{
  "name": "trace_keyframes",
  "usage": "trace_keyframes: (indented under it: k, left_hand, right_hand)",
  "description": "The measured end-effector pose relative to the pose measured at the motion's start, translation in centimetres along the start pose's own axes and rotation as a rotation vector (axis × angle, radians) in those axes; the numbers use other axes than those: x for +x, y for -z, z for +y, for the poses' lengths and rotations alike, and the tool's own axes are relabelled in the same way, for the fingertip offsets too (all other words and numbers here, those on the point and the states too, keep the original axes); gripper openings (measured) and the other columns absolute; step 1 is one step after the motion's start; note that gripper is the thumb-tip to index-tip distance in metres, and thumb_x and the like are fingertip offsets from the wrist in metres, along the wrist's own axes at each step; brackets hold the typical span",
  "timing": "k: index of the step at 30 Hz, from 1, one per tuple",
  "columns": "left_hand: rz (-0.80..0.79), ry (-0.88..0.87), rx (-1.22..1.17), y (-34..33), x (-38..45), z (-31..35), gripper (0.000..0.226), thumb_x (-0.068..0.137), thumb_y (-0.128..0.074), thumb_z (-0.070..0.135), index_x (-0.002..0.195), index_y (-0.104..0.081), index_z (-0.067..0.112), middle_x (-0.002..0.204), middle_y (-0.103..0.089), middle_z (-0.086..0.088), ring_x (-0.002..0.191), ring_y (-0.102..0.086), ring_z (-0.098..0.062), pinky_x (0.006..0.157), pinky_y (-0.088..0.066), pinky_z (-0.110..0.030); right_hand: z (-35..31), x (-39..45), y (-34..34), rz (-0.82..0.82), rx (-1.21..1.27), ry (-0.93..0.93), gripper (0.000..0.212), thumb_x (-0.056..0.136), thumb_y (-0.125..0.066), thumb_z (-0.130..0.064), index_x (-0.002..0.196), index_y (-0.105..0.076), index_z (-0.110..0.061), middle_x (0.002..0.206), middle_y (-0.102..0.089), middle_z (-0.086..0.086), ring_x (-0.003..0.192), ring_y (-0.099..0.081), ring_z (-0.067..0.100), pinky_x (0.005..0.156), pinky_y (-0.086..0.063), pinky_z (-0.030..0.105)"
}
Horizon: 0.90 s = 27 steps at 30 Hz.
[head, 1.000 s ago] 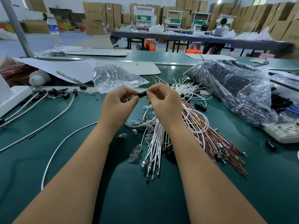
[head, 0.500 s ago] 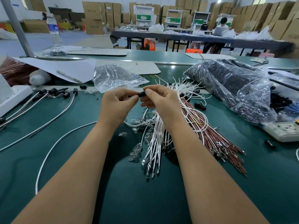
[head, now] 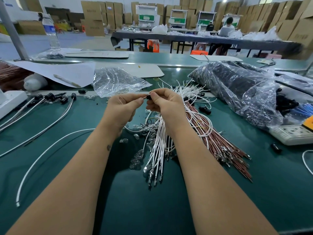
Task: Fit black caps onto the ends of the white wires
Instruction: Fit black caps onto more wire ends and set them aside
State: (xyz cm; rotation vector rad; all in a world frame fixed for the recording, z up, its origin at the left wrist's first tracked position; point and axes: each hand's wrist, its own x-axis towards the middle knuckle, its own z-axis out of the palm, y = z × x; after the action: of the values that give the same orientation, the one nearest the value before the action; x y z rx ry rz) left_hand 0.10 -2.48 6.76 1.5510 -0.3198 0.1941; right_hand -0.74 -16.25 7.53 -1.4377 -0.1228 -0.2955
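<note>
Hands [head: 169, 104] pinching black cap [head: 149, 97], green table [head: 271, 184], warehouse

The surface [head: 254, 192] is a smooth dark green mat with a slight sheen. The white wires [head: 159, 150] look like glossy plastic insulation with shiny metal ends, the cap [head: 148, 97] is matt black plastic, and the bags [head: 116, 82] are crinkly clear film. Sheet of paper [head: 55, 69] looks plain matt white.
</note>
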Motion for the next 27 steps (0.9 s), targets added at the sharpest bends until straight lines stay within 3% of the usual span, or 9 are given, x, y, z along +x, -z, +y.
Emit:
trace_keyframes:
  k: [3, 5, 7, 9, 11, 13, 16, 21, 27]
  left_hand:
    - [0.053, -0.077, 0.061, -0.9, -0.4, 0.2, 0.012, 0.087, -0.067, 0.006, 0.09, -0.072, 0.016, 0.052, -0.063, 0.014, 0.05, -0.056, 0.002, 0.054, -0.044, -0.01]
    - [0.108, -0.083, 0.11, -1.2, -0.3, -0.1, 0.008, 0.083, -0.073, 0.012, 0.081, -0.073, 0.02, 0.065, -0.07, 0.007, 0.062, -0.062, -0.005, 0.067, -0.051, -0.02]
    - [0.136, -0.099, 0.194, -1.2, -0.2, -0.4, 0.013, 0.082, -0.075, 0.018, 0.074, -0.071, 0.027, 0.065, -0.067, -0.012, 0.061, -0.054, -0.015, 0.066, -0.046, -0.029]
    - [0.138, -0.113, 0.268, -1.2, -0.2, -0.6, 0.016, 0.082, -0.075, 0.021, 0.071, -0.069, 0.032, 0.071, -0.061, -0.031, 0.06, -0.044, -0.019, 0.064, -0.038, -0.032]
    - [0.125, -0.113, 0.297, -1.3, -0.2, -0.5, 0.017, 0.083, -0.074, 0.023, 0.071, -0.069, 0.034, 0.063, -0.055, -0.027, 0.054, -0.036, -0.018, 0.058, -0.033, -0.031]
    - [0.122, -0.104, 0.304, -1.2, -0.3, -0.6, 0.016, 0.084, -0.074, 0.024, 0.071, -0.07, 0.033, 0.057, -0.047, -0.015, 0.046, -0.029, -0.014, 0.054, -0.027, -0.03]
    - [0.114, -0.083, 0.302, -1.1, -0.2, -0.6, 0.014, 0.084, -0.074, 0.023, 0.072, -0.07, 0.031, 0.058, -0.047, -0.012, 0.048, -0.03, -0.016, 0.054, -0.027, -0.031]
    - [0.081, -0.066, 0.299, -1.1, -0.1, -0.5, 0.014, 0.085, -0.072, 0.021, 0.073, -0.07, 0.029, 0.063, -0.052, -0.013, 0.054, -0.037, -0.017, 0.052, -0.031, -0.027]
    - [0.065, -0.059, 0.297, -1.2, -0.2, -0.4, 0.012, 0.086, -0.071, 0.019, 0.076, -0.07, 0.025, 0.067, -0.053, -0.013, 0.056, -0.038, -0.015, 0.051, -0.031, -0.024]
  right_hand:
    - [-0.3, 0.1, 0.5, 0.005, -0.052, -0.01, 0.008, 0.093, -0.06, -0.004, 0.089, -0.066, -0.001, 0.065, -0.066, 0.007, 0.054, -0.063, 0.014, 0.056, -0.053, 0.023]
    - [-0.6, 0.0, 0.8, 0.015, -0.19, -0.013, 0.014, 0.093, -0.061, -0.008, 0.083, -0.068, -0.003, 0.062, -0.067, 0.007, 0.05, -0.062, 0.014, 0.052, -0.05, 0.021]
    - [-1.1, 0.1, 1.2, 0.04, -0.393, 0.005, 0.019, 0.094, -0.059, -0.016, 0.081, -0.07, -0.007, 0.064, -0.069, 0.007, 0.051, -0.064, 0.017, 0.051, -0.048, 0.024]
    - [-1.9, 0.3, 1.9, 0.114, -0.562, 0.047, 0.025, 0.095, -0.056, -0.02, 0.08, -0.069, -0.004, 0.071, -0.07, 0.012, 0.063, -0.068, 0.028, 0.06, -0.054, 0.038]
    - [-2.6, 0.8, 3.3, 0.273, -0.67, 0.078, 0.028, 0.093, -0.051, -0.018, 0.084, -0.067, 0.004, 0.079, -0.068, 0.02, 0.076, -0.065, 0.038, 0.071, -0.055, 0.05]
    - [-3.1, 1.2, 5.4, 0.481, -0.715, 0.058, 0.027, 0.091, -0.047, -0.015, 0.082, -0.064, 0.005, 0.076, -0.066, 0.019, 0.066, -0.061, 0.036, 0.062, -0.053, 0.042]
    - [-2.8, 1.4, 9.0, 0.701, -0.828, -0.092, 0.024, 0.092, -0.044, -0.01, 0.072, -0.055, -0.006, 0.068, -0.053, 0.009, 0.057, -0.045, 0.024, 0.053, -0.032, 0.026]
    - [-1.4, 1.4, 9.9, 0.494, -1.012, -0.357, 0.007, 0.088, -0.058, -0.015, 0.082, -0.055, -0.012, 0.072, -0.05, 0.007, 0.063, -0.045, 0.025, 0.051, -0.029, 0.025]
    - [-1.2, 1.5, 8.9, 0.353, -1.053, -0.378, 0.03, 0.085, -0.068, -0.036, 0.083, -0.058, -0.009, 0.076, -0.054, 0.008, 0.073, -0.051, 0.027, 0.058, -0.037, 0.027]
